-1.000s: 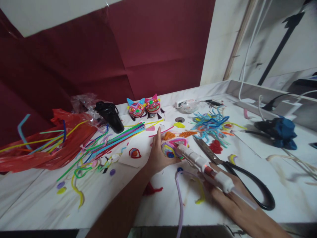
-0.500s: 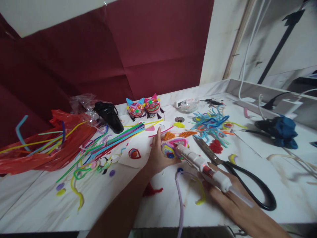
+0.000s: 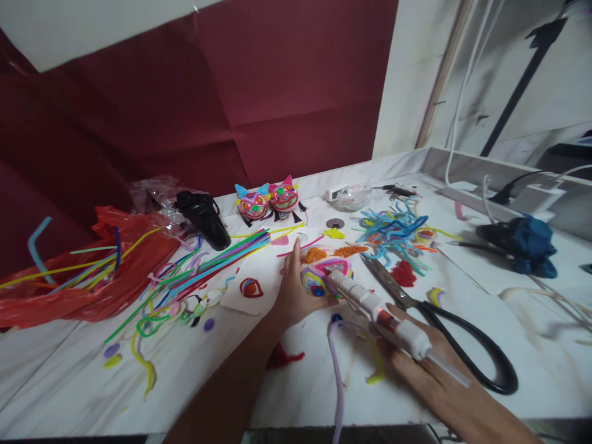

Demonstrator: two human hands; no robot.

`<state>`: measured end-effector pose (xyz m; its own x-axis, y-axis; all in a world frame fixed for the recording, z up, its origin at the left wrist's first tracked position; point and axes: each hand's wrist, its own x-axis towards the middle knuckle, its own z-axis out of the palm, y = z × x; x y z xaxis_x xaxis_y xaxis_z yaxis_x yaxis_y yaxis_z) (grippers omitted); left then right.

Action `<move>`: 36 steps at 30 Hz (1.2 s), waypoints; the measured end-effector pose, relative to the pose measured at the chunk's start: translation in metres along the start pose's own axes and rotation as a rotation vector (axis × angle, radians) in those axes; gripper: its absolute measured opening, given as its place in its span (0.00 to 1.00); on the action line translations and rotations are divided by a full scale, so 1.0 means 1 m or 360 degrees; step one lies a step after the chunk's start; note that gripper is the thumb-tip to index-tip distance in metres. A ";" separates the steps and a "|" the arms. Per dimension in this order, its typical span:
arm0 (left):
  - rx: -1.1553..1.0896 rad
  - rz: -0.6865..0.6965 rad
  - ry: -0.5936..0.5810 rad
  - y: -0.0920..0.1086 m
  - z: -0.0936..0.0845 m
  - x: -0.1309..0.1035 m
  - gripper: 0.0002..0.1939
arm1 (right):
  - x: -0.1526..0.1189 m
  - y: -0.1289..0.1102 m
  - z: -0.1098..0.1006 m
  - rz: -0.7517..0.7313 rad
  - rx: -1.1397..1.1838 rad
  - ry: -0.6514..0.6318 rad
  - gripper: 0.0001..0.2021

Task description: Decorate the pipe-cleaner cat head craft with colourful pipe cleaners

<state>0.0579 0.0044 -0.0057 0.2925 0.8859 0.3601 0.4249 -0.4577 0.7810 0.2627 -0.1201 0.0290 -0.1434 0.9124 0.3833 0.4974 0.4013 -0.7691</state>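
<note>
My left hand (image 3: 298,287) is wrapped round the left and near side of a colourful pipe-cleaner animal head (image 3: 316,283) with orange pieces along its top and a blue round spot on its front. In my right hand (image 3: 416,364) is a white hot glue gun (image 3: 370,305), a clear glue stick jutting from its back end. The gun's nozzle meets the pink-edged area on the head's front; whether it touches is hard to make out. Just right of the gun lies a pair of large black-handled scissors (image 3: 416,303). A red-rimmed pipe-cleaner eye (image 3: 251,287) rests on white paper to the left.
Two finished-looking animal heads (image 3: 268,200) sit at the back near a black bottle (image 3: 203,219). Pipe cleaners (image 3: 217,265) and a red plastic bag (image 3: 139,246) are on the left. Blue pipe-cleaner scraps (image 3: 393,228) lie right of centre, and a dark blue object (image 3: 531,246) farther right.
Almost nothing differs. The glue gun's tip has shifted very slightly on the front of the animal head, while my left hand stays in place around it.
</note>
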 end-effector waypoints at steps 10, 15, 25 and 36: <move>-0.0008 -0.0031 0.0013 0.001 0.000 0.000 0.70 | -0.004 0.003 0.000 0.0050 0.0065 0.0012 0.06; -0.0032 -0.0087 0.0008 0.005 -0.002 0.001 0.67 | -0.002 0.004 -0.001 0.0079 0.0064 0.0041 0.06; -0.0049 -0.0100 0.0036 0.006 -0.002 0.001 0.67 | -0.002 0.002 -0.005 0.0093 0.0051 0.0059 0.07; -0.0091 -0.0018 0.0014 -0.004 0.000 0.001 0.69 | -0.005 0.009 -0.006 0.0135 -0.0016 0.0092 0.06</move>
<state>0.0563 0.0077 -0.0085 0.2802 0.8918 0.3552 0.3783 -0.4427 0.8130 0.2727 -0.1213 0.0236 -0.0511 0.9368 0.3462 0.5143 0.3218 -0.7949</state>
